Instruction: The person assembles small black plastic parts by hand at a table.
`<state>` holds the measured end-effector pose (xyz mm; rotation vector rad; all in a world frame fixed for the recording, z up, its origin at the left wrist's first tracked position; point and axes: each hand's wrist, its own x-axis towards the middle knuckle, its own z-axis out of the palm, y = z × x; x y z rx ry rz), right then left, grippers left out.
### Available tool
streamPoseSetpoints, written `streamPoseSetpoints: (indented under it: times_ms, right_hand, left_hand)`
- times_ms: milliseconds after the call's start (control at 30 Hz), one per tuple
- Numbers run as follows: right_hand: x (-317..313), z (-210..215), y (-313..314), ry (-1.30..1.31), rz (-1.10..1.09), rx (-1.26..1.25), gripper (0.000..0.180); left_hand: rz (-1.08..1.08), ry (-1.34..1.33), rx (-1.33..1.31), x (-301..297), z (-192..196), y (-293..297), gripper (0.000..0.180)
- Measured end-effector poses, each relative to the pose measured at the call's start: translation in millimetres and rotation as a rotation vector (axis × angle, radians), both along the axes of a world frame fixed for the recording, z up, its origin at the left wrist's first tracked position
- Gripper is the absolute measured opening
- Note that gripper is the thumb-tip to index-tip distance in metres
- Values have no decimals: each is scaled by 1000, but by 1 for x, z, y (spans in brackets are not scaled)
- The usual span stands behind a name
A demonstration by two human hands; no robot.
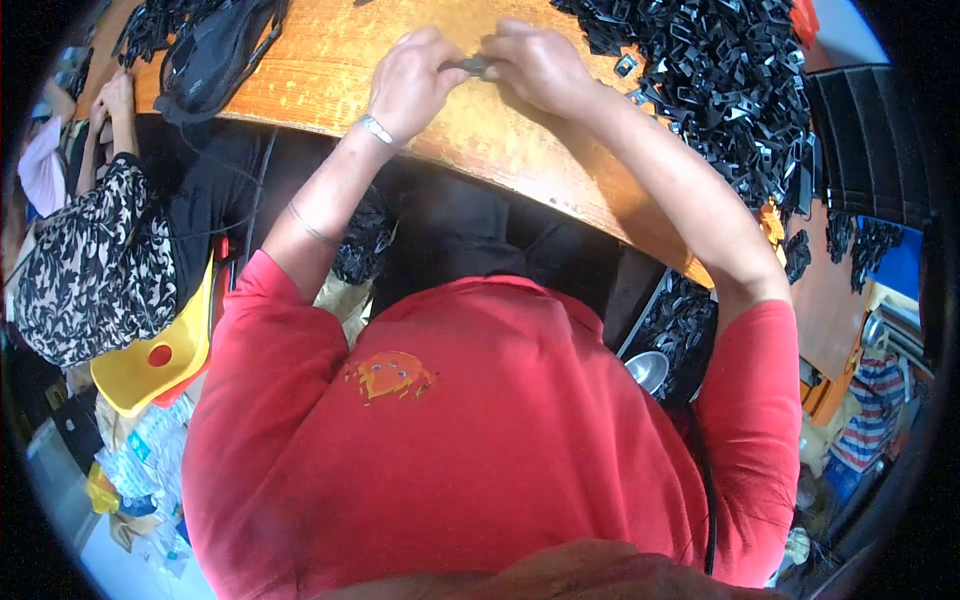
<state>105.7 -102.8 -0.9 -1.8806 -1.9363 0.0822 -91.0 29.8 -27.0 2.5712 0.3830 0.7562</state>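
Sitting low beside the person's right elbow, a round metal bowl (pixel 650 371), partly covered by the red sleeve (pixel 752 400), contents too hidden to tell; next to it, below the table edge, a batch of small black parts (pixel 675 325), its holder not clear; under the table, inside the left forearm, a dark bundle (pixel 365 240), bag-like, contents unreadable; at far right, a red, white and blue striped bag (pixel 870 415), inside not visible; at upper left, a black mesh article (pixel 212 62) lying on the wooden table (pixel 310 75).

Item in hand: one small dark piece (pixel 475 66), held above the table, between the two hands; left hand (pixel 412 80) pinching its left end between thumb and fingers; right hand (pixel 540 66) pinching its right end with bent fingers; both sets of fingertips close together, the piece bridging the narrow gap.

Appearance of piece: dark grey to black, short, lying roughly crosswise; finer shape covered by the fingers.

Adjacent stock: a broad heap of black plastic pieces (pixel 735 110), many with framed openings, on the table to the right of the right hand; at far left, a co-worker's patterned top (pixel 95 275), near a yellow chair (pixel 150 365).
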Motion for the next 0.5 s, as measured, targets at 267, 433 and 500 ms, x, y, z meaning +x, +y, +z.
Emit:
streamPoseSetpoints:
  times_ms: [267, 433, 500]
  right_hand:
    - [0, 24, 2, -82, 142, -65, 24]
    - [70, 36, -70, -185, -115, -60, 33]
    - [68, 32, -96, -230, -154, -129, 35]
  left_hand:
    - [9, 242, -95, -44, 21, 16, 18]
    - [14, 436, -482, -126, 50, 49, 30]
    - [77, 355, -585, -139, 59, 57, 33]
